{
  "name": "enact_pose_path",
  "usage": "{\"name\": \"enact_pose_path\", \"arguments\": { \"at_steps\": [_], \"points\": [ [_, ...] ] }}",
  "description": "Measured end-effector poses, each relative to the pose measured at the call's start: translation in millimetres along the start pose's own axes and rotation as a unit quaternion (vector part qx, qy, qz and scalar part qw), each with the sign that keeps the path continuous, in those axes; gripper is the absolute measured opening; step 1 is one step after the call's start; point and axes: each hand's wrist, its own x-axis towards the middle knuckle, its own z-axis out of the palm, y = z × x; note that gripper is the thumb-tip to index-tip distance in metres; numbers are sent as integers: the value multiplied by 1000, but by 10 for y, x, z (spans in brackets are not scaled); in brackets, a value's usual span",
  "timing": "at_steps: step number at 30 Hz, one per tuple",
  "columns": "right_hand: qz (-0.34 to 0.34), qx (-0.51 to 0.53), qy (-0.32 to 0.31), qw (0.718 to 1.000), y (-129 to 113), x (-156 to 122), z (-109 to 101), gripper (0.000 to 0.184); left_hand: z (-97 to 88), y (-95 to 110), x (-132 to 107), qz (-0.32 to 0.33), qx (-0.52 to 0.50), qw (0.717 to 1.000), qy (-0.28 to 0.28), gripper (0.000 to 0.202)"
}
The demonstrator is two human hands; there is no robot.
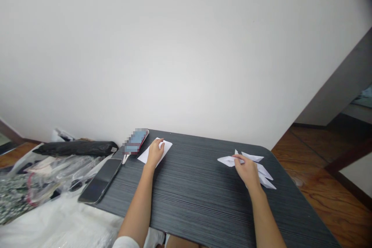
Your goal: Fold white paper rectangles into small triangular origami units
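On the dark table, my left hand [156, 152] rests over flat white paper [167, 147] near the back left, its fingers curled toward the sheet's top edge. Whether those fingers pinch the paper cannot be made out. Toward the right side, my right hand [246, 167] pinches a folded white paper piece [226, 161] with a pointed end facing left. More folded white paper pieces [265, 172] with sharp tips lie beside and partly behind that hand, which hides some of them.
A phone [100, 181] lies at the table's [197, 193] left edge. Behind it sits a blurred-out blue item [135, 142]. Plastic bags [66, 174] and a black wrapped bundle [77, 148] are heaped left of the table. A white wall [186, 54] stands behind; wooden floor [316, 162] lies right.
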Motion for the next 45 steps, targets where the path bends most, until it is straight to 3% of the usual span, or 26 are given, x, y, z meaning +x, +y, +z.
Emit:
{"name": "enact_pose_path", "arguments": {
  "at_steps": [3,7,9,12,15,20,24,27,29,32,35,40,45],
  "points": [
    [-22,-41,41,998,29,-15,-85,26,36,-143,-8,5,55,998,-17,32],
    [-48,-47,176,982,12,-25,-105,23,153,-115,-53,10,94,993,-77,42],
    [-82,-10,206,975,-32,-28,-54,22,197,-86,-67,4,112,989,-95,46],
    [-174,55,164,970,-154,-62,100,21,229,-68,-76,-18,134,983,-120,51],
    [-230,68,70,968,-308,-151,288,21,233,-52,-72,-30,161,977,-140,49],
    [-253,79,-48,963,-513,-334,501,23,221,40,-50,-32,178,972,-148,32],
    [-257,79,-99,958,-557,-394,571,23,136,93,-34,-44,153,975,-158,36],
    [-266,77,-110,955,-531,-378,584,23,-108,53,-66,-9,121,972,-202,44],
    [-272,78,-101,954,-510,-356,578,23,-354,-18,-129,24,90,964,-249,45],
    [-281,83,-79,953,-493,-330,559,23,-724,-159,-274,60,60,959,-272,50],
    [-288,86,-78,951,-489,-325,555,23,-941,-288,-419,86,44,944,-316,58],
    [-276,57,-125,951,-415,-308,596,22,-919,-404,-539,119,33,936,-329,54],
    [-247,21,-108,963,-181,-192,596,23,-729,-494,-590,161,59,952,-255,39]
  ]
}}
